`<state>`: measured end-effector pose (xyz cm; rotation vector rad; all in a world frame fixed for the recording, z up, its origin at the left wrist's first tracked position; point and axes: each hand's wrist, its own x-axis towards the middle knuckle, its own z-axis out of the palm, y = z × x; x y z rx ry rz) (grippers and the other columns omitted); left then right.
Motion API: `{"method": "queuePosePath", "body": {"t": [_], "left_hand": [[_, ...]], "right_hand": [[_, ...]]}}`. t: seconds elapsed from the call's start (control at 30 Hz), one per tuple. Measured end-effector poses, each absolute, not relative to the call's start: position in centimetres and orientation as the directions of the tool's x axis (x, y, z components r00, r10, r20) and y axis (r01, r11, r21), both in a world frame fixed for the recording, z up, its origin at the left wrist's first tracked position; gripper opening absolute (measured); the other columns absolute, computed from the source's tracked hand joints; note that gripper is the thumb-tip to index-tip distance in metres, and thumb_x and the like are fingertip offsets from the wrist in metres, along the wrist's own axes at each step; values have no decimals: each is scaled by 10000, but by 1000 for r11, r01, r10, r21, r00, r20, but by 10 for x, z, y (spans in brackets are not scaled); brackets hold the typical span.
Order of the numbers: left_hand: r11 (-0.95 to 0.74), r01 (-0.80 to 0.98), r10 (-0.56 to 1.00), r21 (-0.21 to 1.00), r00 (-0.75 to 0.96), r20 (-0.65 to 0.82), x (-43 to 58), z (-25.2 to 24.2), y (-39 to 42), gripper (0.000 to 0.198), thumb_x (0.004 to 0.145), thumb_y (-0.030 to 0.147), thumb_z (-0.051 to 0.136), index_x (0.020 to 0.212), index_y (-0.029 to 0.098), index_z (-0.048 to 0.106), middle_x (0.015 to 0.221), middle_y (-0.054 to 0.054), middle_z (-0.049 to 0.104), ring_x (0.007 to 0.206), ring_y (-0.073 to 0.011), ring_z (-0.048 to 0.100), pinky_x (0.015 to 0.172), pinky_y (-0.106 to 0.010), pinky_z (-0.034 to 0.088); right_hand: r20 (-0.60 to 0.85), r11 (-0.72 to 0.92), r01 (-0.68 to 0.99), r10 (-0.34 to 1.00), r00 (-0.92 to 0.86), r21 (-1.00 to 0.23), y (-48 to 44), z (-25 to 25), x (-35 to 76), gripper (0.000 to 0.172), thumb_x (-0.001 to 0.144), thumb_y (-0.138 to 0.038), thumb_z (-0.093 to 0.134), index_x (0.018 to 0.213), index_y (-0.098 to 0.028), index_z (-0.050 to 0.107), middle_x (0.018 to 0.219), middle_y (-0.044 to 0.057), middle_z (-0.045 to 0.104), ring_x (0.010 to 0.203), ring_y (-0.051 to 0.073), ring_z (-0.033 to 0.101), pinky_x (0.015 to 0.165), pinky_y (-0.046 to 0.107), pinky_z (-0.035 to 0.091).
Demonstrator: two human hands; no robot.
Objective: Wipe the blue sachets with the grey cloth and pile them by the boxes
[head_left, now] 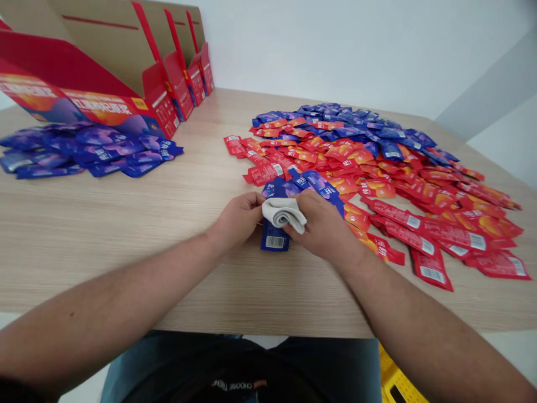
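**As two hands close over one blue sachet, a white cloth sits on top**

Where the fingertips meet, there's the blue sachet (274, 240), flat on the table (126, 224), barcode end towards the person, its upper half hidden under the cloth. The right hand (325, 230) has its fingers (308, 202) curled tight round a folded white cloth (284, 214) and presses it down on the sachet. The left hand (238, 221) comes in from the other side, fingers (255, 202) bent close in, pinching the sachet's left edge, thumb right up against the cloth. Neither hand shows any gap to speak of.

Just beyond the knuckles, more blue sachets begin, and off to the right spreads a big loose heap of red and blue sachets (377, 162), red ones nearest, blue at the far edge. Well apart on the left lies a separate pile of blue sachets (84, 151), and behind it a row of red cardboard display boxes (126, 84), open and leaning.
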<state>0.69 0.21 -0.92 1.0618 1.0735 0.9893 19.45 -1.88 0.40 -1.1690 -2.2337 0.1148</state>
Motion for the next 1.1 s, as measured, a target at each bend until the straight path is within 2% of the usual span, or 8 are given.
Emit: {"method": "queuePosePath", "body": {"t": [0.07, 0.13, 0.3, 0.53, 0.7, 0.87, 1.03, 1.1], "left_hand": [[254, -169, 955, 952, 202, -219, 5, -8, 3, 188, 705, 256, 748, 724, 181, 577, 593, 46, 543, 508, -83, 463, 500, -213, 376], [278, -183, 944, 943, 234, -233, 4, -5, 4, 188, 718, 225, 720, 697, 185, 537, 560, 56, 500, 484, -76, 431, 477, -203, 353], [360, -181, 905, 915, 305, -296, 3, 0, 7, 172, 722, 164, 664, 744, 202, 498, 623, 38, 554, 545, -121, 539, 513, -242, 465], [286, -169, 928, 943, 292, -229, 2, -6, 10, 170, 825, 161, 593, 741, 206, 453, 585, 50, 471, 491, -91, 424, 474, -213, 354], [360, -138, 904, 923, 295, -309, 3, -3, 11, 122, 869, 204, 586, 824, 218, 473, 638, 44, 525, 512, -120, 503, 486, -245, 433], [275, -163, 934, 947, 279, -224, 3, -5, 10, 176, 840, 137, 588, 766, 206, 444, 595, 55, 456, 489, -85, 417, 473, -212, 333], [345, -195, 922, 918, 255, -292, 4, -3, 12, 107, 849, 180, 572, 807, 215, 480, 623, 42, 501, 514, -116, 468, 502, -248, 413], [342, -221, 927, 913, 239, -290, 5, -3, 12, 104, 846, 164, 561, 800, 214, 482, 618, 40, 500, 511, -115, 461, 503, -249, 409]], "right_hand": [[382, 653, 672, 754, -535, -348, -25, 8, 192, 184, 834, -195, 705, 1009, -212, 652, 956, 63, 690, 919, 229, 646, 772, 333, 528], [367, 680, 652, 731, -575, -334, -26, 10, 193, 199, 842, -171, 692, 1036, -207, 666, 960, 66, 694, 921, 227, 649, 780, 335, 531], [534, 601, 731, 753, -383, -322, -15, 6, 201, 182, 872, -222, 688, 1052, -196, 670, 994, 96, 714, 975, 257, 649, 850, 379, 533], [257, 681, 646, 730, -633, -346, -23, 6, 194, 210, 870, -176, 652, 1073, -219, 675, 1000, 69, 691, 940, 221, 650, 786, 332, 536], [444, 573, 756, 794, -417, -316, -18, 4, 197, 164, 879, -259, 682, 1030, -196, 667, 981, 96, 695, 972, 261, 642, 836, 384, 532], [214, 702, 618, 704, -677, -354, -26, 5, 189, 192, 878, -163, 647, 1063, -204, 676, 995, 70, 692, 951, 219, 642, 793, 328, 529], [424, 602, 723, 784, -454, -339, -21, 5, 194, 185, 854, -234, 709, 1032, -213, 664, 996, 83, 706, 981, 252, 643, 846, 373, 536], [371, 650, 672, 757, -537, -355, -21, 5, 194, 157, 862, -219, 692, 1017, -216, 666, 982, 73, 700, 950, 234, 646, 815, 348, 538]]}}
